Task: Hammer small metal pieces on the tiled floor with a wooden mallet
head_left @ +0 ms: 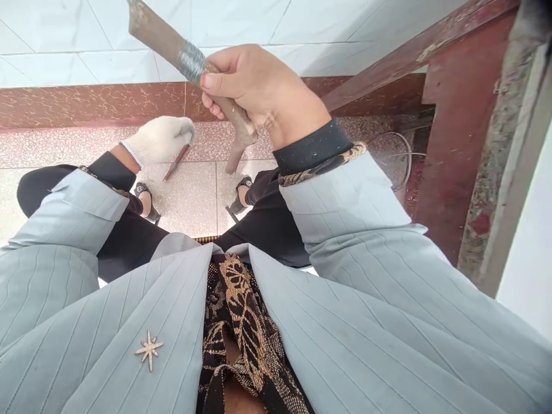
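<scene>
In the upper middle, my right hand (254, 80), bare, is closed around a forked wooden tool (157, 35). Its flat, broad end points up and left. Silver wire (192, 61) is wound tightly round it just beyond my thumb, and a bent, branch-like end hangs below my palm. To the left and lower, my left hand (157, 141) wears a white knit glove with grey fingertips. Its fingers are curled closed on a thin reddish-brown stick (176, 163), which slants down and left from them. The two hands are apart, and the tool and stick do not touch.
White wall tiles (116, 34) with a brown skirting band (107, 102) stand in front. Speckled floor tiles (190, 198) lie below. At right are a dark red wooden frame (457, 138) and a loop of pale wire (407, 152). My shoes (240, 194) rest on the floor.
</scene>
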Tool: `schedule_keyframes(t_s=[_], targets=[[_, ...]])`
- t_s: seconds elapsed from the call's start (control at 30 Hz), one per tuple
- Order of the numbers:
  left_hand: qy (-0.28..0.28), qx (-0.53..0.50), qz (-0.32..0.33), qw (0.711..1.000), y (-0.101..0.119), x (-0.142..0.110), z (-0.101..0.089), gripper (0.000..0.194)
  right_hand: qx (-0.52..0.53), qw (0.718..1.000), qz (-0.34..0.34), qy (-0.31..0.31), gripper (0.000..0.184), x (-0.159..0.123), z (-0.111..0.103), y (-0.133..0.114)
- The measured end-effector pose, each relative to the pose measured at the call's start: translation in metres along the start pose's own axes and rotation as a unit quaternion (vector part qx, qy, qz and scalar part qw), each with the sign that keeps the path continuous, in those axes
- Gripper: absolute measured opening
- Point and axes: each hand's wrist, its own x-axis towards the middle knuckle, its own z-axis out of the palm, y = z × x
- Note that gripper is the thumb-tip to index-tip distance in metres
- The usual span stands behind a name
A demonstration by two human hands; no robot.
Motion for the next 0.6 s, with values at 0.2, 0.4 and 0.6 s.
schedule_keyframes(t_s=[0.2, 0.4, 0.6], targets=[[-0.081, 0.033, -0.015, 0.996, 0.015, -0.011, 0.013, 0.033, -0.374, 0.925, 0.027, 0.067, 0.018, 0.011, 0.009, 0.012], [-0.029, 0.069, 0.006, 0.997, 0.009, -0.019, 0.002, 0.032, -0.538, 0.832, 0.094, -0.095, 0.008, 0.009, 0.013, 0.016], [0.012, 0.025, 0.007, 1.0, -0.001, -0.021, -0.01, 0.035, -0.358, 0.883, 0.024, -0.301, 0.027, -0.002, 0.001, 0.003]])
